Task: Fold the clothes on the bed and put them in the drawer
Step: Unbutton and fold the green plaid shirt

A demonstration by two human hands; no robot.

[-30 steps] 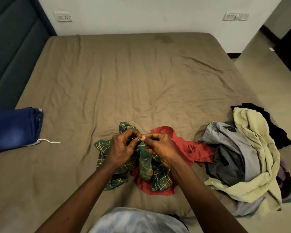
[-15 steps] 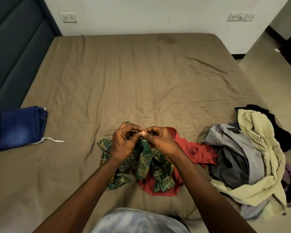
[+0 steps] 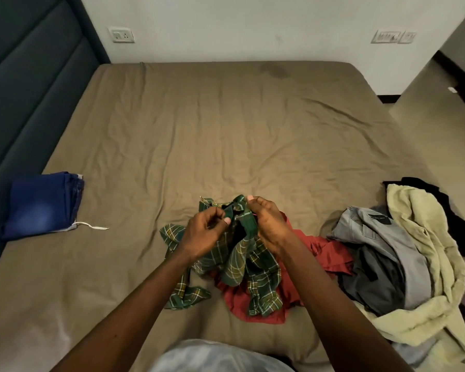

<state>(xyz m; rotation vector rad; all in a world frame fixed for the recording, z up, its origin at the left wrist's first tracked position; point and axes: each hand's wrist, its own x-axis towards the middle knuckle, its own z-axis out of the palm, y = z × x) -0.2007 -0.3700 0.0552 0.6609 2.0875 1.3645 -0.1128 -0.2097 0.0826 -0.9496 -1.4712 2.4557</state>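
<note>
Hands (image 3: 203, 233) on plaid shirt (image 3: 242, 267), fingertips (image 3: 227, 220) half-hidden

1. I see the left hand (image 3: 203, 233) and the right hand (image 3: 270, 226) both pinching a bunched green plaid cotton shirt (image 3: 239, 267) above the wrinkled brown bed sheet (image 3: 226, 130).
2. The shirt's tails drape over a crumpled red garment (image 3: 325, 249).
3. Folded blue denim jeans (image 3: 43, 202) lie well to the left.
4. A loose heap of grey, pale yellow and black clothes (image 3: 403, 253) sits at the right.
</note>
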